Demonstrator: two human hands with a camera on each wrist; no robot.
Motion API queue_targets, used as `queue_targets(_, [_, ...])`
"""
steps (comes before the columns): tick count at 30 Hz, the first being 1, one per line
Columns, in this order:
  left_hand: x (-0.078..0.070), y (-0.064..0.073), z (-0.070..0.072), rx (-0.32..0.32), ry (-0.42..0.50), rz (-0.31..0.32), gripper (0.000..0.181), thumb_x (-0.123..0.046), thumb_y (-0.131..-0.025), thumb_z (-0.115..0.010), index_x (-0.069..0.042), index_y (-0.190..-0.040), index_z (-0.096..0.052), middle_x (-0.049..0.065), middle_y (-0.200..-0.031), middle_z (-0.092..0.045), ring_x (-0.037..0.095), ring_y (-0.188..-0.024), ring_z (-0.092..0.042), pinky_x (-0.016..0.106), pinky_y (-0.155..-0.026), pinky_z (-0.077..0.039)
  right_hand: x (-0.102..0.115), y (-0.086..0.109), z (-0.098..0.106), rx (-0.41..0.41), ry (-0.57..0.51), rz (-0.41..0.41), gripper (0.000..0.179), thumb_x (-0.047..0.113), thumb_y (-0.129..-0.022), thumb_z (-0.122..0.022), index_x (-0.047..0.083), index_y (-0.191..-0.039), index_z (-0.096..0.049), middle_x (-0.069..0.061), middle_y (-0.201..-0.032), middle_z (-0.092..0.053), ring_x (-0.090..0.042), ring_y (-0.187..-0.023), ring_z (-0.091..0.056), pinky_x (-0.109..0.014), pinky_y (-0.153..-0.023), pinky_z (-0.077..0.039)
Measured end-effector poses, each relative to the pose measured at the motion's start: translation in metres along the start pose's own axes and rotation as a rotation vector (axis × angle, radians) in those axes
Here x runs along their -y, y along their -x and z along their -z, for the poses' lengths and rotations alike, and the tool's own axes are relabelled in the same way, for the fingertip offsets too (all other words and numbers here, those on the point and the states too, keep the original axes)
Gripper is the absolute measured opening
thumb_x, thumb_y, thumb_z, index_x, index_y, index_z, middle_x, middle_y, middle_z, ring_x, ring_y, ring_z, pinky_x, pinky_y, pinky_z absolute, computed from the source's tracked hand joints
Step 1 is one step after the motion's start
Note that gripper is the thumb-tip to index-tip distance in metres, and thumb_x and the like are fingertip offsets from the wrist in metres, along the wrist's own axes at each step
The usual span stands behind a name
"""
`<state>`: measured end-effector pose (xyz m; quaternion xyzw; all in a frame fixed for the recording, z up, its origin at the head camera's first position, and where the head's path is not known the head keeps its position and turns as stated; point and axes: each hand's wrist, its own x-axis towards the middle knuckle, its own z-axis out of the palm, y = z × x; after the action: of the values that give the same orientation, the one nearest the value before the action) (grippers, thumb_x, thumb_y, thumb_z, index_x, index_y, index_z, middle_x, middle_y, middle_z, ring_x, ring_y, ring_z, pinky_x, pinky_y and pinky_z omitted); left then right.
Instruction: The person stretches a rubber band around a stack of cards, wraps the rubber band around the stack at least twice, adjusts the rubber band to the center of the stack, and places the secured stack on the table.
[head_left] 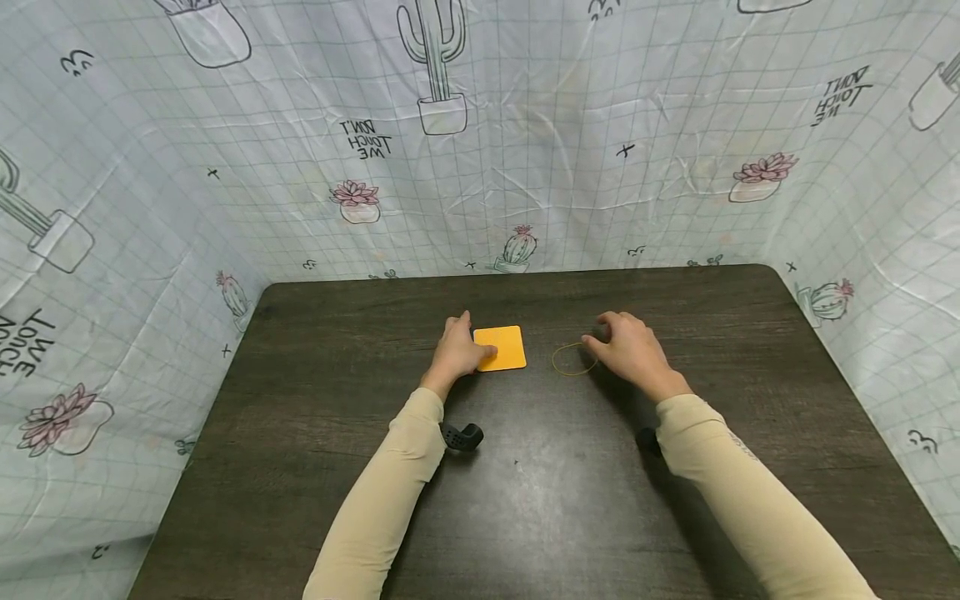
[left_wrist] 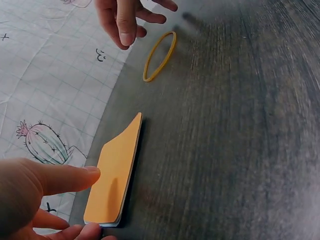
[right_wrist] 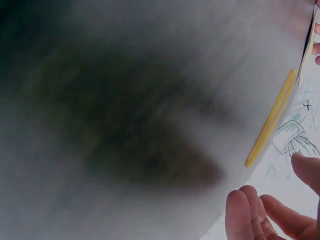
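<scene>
A small, thin orange notebook [head_left: 508,348] lies on the dark table in front of me. My left hand [head_left: 455,350] pinches its left side, the thumb flat on the cover and the fingers at the edge; pale pages show there in the left wrist view. To the notebook's right, apart from it, a yellow rubber band [head_left: 574,375] rests in a loose oval. Just beside the band is my right hand [head_left: 633,352], its thumb and fingers spread and holding nothing. In the right wrist view, the thumb and fingertips appear near the band's lower end.
The dark wood-grain table [head_left: 315,400] ends at a patterned white curtain [head_left: 570,192] behind and at both sides. A black band [head_left: 462,437] sits on the left wrist, over a cream sleeve [head_left: 382,508].
</scene>
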<state>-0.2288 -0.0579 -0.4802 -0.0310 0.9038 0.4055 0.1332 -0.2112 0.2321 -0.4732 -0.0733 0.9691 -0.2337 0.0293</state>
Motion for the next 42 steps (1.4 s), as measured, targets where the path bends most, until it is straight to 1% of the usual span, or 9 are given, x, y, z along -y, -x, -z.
queue_targets(2, [0.000, 0.000, -0.001, -0.002, -0.029, -0.003, 0.089, -0.020, -0.088, -0.080, -0.002, -0.158, -0.028, 0.019, -0.148, -0.038, 0.033, -0.111, -0.056, 0.041, -0.088, -0.055, 0.001, 0.000, -0.001, 0.010, -0.001, -0.005, 0.054, 0.035, -0.098, -0.066, -0.006, -0.132, -0.058, -0.017, -0.097, -0.061, -0.030, -0.081, -0.058, -0.045, -0.065, -0.048])
queue_targets(5, [0.000, -0.001, -0.003, -0.002, -0.070, 0.002, 0.086, -0.019, -0.086, -0.082, -0.003, -0.156, -0.035, 0.019, -0.148, -0.036, 0.037, -0.119, -0.054, 0.045, -0.100, -0.049, 0.004, -0.001, -0.002, 0.029, -0.002, -0.012, 0.054, 0.035, -0.098, -0.066, -0.006, -0.132, -0.059, -0.017, -0.098, -0.063, -0.031, -0.083, -0.060, -0.046, -0.067, -0.050])
queue_targets(10, [0.000, -0.003, -0.006, -0.014, -0.115, 0.004, 0.075, -0.014, -0.084, -0.084, -0.005, -0.149, -0.048, 0.016, -0.145, -0.037, 0.035, -0.113, -0.056, 0.044, -0.095, -0.052, 0.008, 0.000, -0.004, 0.060, 0.002, -0.017, 0.051, 0.035, -0.098, -0.066, -0.006, -0.129, -0.061, -0.021, -0.106, -0.066, -0.034, -0.090, -0.064, -0.049, -0.071, -0.053])
queue_targets(17, [-0.002, -0.003, -0.006, -0.023, -0.118, -0.008, 0.062, -0.012, -0.080, -0.087, -0.006, -0.135, -0.059, 0.015, -0.138, -0.039, 0.033, -0.104, -0.058, 0.042, -0.091, -0.053, 0.010, -0.002, -0.006, 0.090, 0.043, -0.011, 0.037, 0.032, -0.096, -0.069, -0.001, -0.113, -0.069, -0.017, -0.102, -0.067, -0.029, -0.082, -0.064, -0.046, -0.067, -0.053])
queue_targets(21, [-0.001, -0.003, -0.006, -0.025, -0.118, -0.016, 0.059, -0.012, -0.079, -0.088, -0.006, -0.131, -0.060, 0.015, -0.137, -0.040, 0.033, -0.104, -0.058, 0.043, -0.092, -0.052, 0.012, -0.002, -0.007, 0.108, 0.056, -0.014, 0.032, 0.026, -0.097, -0.070, -0.001, -0.113, -0.070, -0.017, -0.102, -0.068, -0.030, -0.082, -0.065, -0.047, -0.069, -0.055])
queue_targets(24, [0.000, -0.002, -0.006, -0.025, -0.115, -0.023, 0.054, -0.012, -0.082, -0.086, -0.006, -0.129, -0.060, 0.016, -0.138, -0.041, 0.033, -0.104, -0.058, 0.043, -0.093, -0.052, 0.012, -0.001, -0.007, 0.116, 0.064, -0.016, 0.028, 0.022, -0.097, -0.070, -0.002, -0.112, -0.070, -0.018, -0.101, -0.068, -0.030, -0.081, -0.065, -0.048, -0.070, -0.055])
queue_targets(32, [0.002, 0.001, -0.006, -0.040, -0.087, -0.057, 0.040, -0.015, -0.090, -0.077, -0.009, -0.126, -0.058, 0.014, -0.131, -0.047, 0.031, -0.101, -0.057, 0.044, -0.091, -0.051, 0.013, -0.001, -0.007, 0.101, 0.074, -0.003, 0.012, 0.014, -0.095, -0.070, 0.002, -0.093, -0.070, -0.012, -0.087, -0.066, -0.027, -0.071, -0.061, -0.045, -0.063, -0.052])
queue_targets(39, [0.003, 0.005, -0.005, -0.056, -0.058, -0.080, 0.034, -0.016, -0.095, -0.072, -0.011, -0.126, -0.057, 0.011, -0.124, -0.056, 0.028, -0.104, -0.056, 0.044, -0.093, -0.049, 0.014, -0.003, -0.008, 0.081, 0.088, 0.011, 0.010, 0.011, -0.095, -0.069, 0.003, -0.088, -0.070, -0.011, -0.082, -0.063, -0.027, -0.069, -0.059, -0.045, -0.064, -0.050])
queue_targets(42, [0.004, 0.007, -0.004, -0.063, -0.019, -0.087, 0.033, -0.015, -0.095, -0.072, -0.011, -0.124, -0.057, 0.011, -0.121, -0.060, 0.026, -0.100, -0.059, 0.042, -0.089, -0.051, 0.013, -0.003, -0.008, 0.091, 0.052, 0.002, 0.014, 0.012, -0.097, -0.065, 0.004, -0.086, -0.067, -0.008, -0.077, -0.060, -0.024, -0.063, -0.055, -0.041, -0.058, -0.047])
